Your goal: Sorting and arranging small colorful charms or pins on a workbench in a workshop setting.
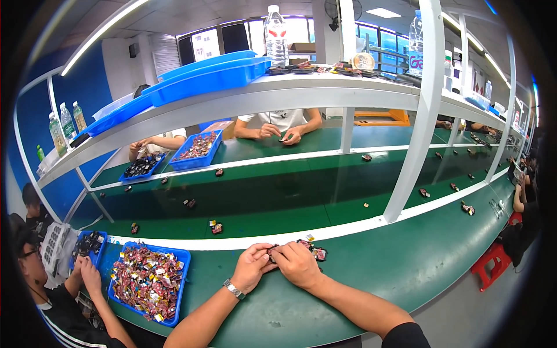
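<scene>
Near the front edge of the green bench, my left hand (250, 268) and my right hand (298, 264) are together, fingers closed on one small dark part (271, 252). It looks black with some reddish colour, and my fingers cover most of it; its exact kind cannot be made out. A watch with a metal band (234, 289) is on my left wrist. Just beyond my right hand lie several similar small black-and-red parts (318, 253), one with a yellow-and-white tab. To the left of my left forearm sits a blue tray (184, 284) heaped with small reddish, yellow and white pieces.
A white rail (360, 227) separates my green bench (377, 278) from a dark green belt (290, 200) with scattered parts. White posts (415, 133) hold an overhead shelf carrying blue trays (209, 78) and bottles. A co-worker (64, 290) sits close on the left; others work opposite.
</scene>
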